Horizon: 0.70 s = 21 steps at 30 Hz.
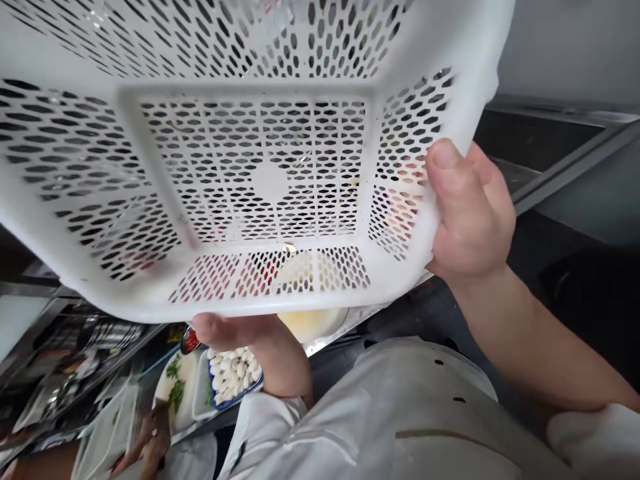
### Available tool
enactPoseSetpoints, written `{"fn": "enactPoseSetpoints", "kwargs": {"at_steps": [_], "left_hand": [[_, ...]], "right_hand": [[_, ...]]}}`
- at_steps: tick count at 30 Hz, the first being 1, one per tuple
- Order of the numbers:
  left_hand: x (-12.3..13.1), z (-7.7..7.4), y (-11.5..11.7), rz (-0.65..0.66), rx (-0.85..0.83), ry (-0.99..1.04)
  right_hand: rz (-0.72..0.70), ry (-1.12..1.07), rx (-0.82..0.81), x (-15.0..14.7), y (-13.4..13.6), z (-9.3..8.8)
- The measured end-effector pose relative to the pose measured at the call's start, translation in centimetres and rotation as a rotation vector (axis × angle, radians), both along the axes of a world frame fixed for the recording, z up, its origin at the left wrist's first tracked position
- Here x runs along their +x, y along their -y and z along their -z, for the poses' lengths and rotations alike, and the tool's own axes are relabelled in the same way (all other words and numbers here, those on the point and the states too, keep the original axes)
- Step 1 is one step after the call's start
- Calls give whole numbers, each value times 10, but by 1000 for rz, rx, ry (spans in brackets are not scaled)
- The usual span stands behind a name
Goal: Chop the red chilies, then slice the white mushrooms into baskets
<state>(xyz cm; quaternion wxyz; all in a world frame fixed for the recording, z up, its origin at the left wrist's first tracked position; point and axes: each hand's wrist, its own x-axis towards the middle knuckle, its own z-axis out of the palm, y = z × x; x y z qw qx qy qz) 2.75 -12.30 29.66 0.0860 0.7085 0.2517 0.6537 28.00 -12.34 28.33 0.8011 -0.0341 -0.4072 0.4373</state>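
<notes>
A large white perforated plastic basket (270, 183) fills the upper part of the view, tilted so that its inside faces me. A small pale scrap (289, 249) lies at the lower edge of its floor. My right hand (470, 207) is closed around the rim on the right side, thumb lying on the inner wall. Under the near rim is my left hand (235, 330), closed on it, with its thumb at the edge and the other fingers hidden behind the basket.
Below left, a blue tray of white bulb-like pieces (234, 375) sits by a round white board (180, 383) with green herbs (175, 390). A co-worker's hand (150, 443) is beside the board. Behind the basket shows a pale bowl with yellowish contents (310, 323).
</notes>
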Motion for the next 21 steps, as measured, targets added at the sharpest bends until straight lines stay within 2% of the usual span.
{"fn": "enactPoseSetpoints", "kwargs": {"at_steps": [3,8,14,17,19,21], "left_hand": [[7,-6,3,0,175,55],[8,-5,5,-118,180,80],[13,-8,2,86,162,38],[19,-7,6,131,160,52],[18,-5,9,131,108,67],[13,-3,9,131,-25,73]], "right_hand": [[-30,18,18,-3,-9,3],[-47,5,1,-6,-15,7],[-49,21,2,-6,-12,9],[-45,25,-9,-3,-8,9],[-46,8,-11,-1,-4,8],[-44,-20,-8,-1,0,6]]}}
